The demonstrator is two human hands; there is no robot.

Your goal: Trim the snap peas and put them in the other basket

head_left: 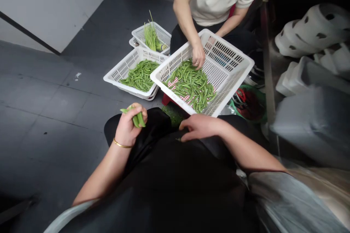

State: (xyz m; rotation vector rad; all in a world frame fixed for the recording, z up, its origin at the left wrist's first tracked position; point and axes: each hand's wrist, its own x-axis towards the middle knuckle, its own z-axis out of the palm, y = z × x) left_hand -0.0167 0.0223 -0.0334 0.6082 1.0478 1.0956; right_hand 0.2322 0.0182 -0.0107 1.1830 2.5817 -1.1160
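Note:
Several green pea pods (139, 120) stick out of my left hand (128, 125), whose fingers are wrapped round them above my left thigh. Over my lap, my right hand (198, 126) is loosely curved, thumb and fingers apart, with no pod visible in it. A tiny greenish bit (178, 139) lies by the thumb tip, too small to name. Just beyond, a large white basket (232, 96) is tilted, with a heap of pea pods (191, 85) in its near left part. To its left, a lower white basket (111, 76) holds more pea pods (140, 75).
A co-worker's hand (198, 55) reaches into the large basket from across. Behind, a smaller white basket (138, 33) contains a bunch of thin green stalks (153, 38). Stacked grey bins (308, 116) and white perforated containers (311, 29) stand at right. A green-rimmed bag (253, 107) sits below.

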